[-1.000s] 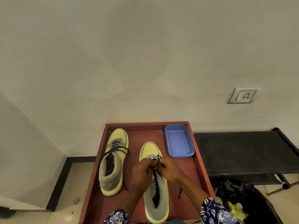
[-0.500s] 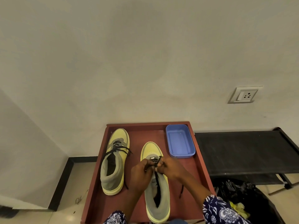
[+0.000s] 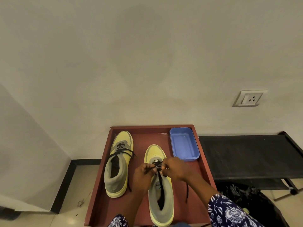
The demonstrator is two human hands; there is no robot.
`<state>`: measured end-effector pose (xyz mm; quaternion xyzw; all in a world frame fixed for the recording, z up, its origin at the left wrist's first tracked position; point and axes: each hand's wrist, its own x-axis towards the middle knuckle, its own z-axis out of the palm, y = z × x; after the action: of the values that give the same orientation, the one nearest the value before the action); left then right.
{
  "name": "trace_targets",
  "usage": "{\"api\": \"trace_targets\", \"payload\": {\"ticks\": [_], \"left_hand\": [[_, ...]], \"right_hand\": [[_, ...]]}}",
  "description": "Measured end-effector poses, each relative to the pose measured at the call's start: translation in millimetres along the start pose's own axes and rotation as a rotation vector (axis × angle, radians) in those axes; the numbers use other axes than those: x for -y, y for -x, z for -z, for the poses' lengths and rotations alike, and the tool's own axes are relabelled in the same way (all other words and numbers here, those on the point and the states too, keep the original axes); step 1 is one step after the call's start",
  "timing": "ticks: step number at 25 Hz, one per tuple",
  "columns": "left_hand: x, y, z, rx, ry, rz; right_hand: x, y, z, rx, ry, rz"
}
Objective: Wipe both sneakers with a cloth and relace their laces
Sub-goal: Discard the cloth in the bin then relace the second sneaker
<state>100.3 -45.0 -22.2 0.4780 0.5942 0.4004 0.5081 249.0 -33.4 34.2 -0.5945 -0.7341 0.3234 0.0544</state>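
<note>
Here my left hand (image 3: 142, 175) and right hand (image 3: 174, 169) both pinch the black lace (image 3: 157, 165) over the near sneaker (image 3: 161, 194). The other sneaker (image 3: 118, 163) sits laced beside it on the red tray (image 3: 205, 177).

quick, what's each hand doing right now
Left hand: pinching the black lace of the right sneaker.
Right hand: pinching the same lace.

No text clear enough to read

The grey tongue of the nearer yellow-and-grey sneaker (image 3: 161, 195) bears a small dark mark, too blurred to read.
</note>
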Motion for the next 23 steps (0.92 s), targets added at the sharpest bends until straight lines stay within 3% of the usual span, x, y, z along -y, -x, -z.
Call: {"api": "trace_targets", "payload": {"ticks": [8,14,17,21,23], "left_hand": [[6.4,-4.2,-1.0,0.011,0.109,0.134],[9.6,-6.4,-2.1,0.018,0.046,0.1],[6.5,-5.0,-0.8,0.006,0.048,0.088],[7.9,-3.8,0.3,0.025,0.091,0.104],[6.2,-2.5,-2.0,-0.005,0.153,0.143]], "right_hand": [[3.6,0.0,0.0,-0.055,0.042,0.016],[15.3,4.8,-5.0,-0.038,0.429,-0.017],[11.0,5.1,-5.9,-0.053,0.35,-0.074],[4.6,5.3,-7.3,-0.033,-0.014,-0.125],[4.2,7.8,-5.2,-0.011,-0.068,-0.143]]}}
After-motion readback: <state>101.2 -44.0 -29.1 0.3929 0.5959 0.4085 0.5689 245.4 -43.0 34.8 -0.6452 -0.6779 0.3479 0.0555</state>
